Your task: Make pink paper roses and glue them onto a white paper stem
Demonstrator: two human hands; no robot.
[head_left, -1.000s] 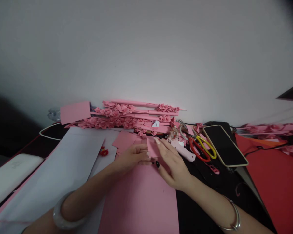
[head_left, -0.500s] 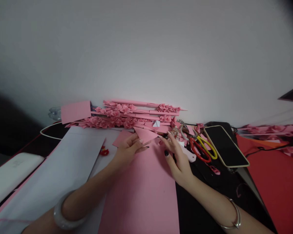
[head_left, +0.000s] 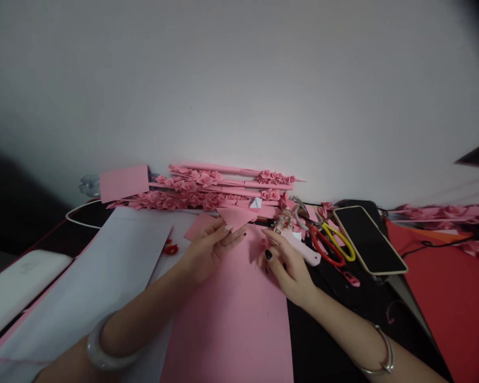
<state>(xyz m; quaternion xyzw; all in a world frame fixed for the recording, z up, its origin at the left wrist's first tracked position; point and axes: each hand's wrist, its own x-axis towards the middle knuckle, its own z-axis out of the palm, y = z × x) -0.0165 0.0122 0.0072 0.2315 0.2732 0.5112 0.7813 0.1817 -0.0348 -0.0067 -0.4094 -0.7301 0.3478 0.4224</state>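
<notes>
My left hand (head_left: 209, 244) pinches a folded triangle of pink paper (head_left: 235, 217) between thumb and fingers. Its other fingers stretch to the right below the triangle. Across from it, my right hand (head_left: 289, 266) is curled, apart from the triangle, with a small pink folded paper piece (head_left: 265, 243) at its fingers; its exact shape is partly hidden. Beneath both hands lies a long pink paper sheet (head_left: 231, 330). A pink paper square (head_left: 198, 226) lies beside my left hand.
Pink paper flower stems (head_left: 195, 199) line the wall. Red-and-yellow-handled pliers (head_left: 329, 244) and a phone (head_left: 369, 239) lie right, near red paper (head_left: 455, 298). White sheets (head_left: 91, 266), a small red flower (head_left: 171, 248) and a white power bank-like block (head_left: 24, 287) are left.
The triangle has shifted slightly left and tilted in my left hand, whose lower fingers have spread out. My right hand has moved slightly down, away from the triangle, its fingers curling more.
</notes>
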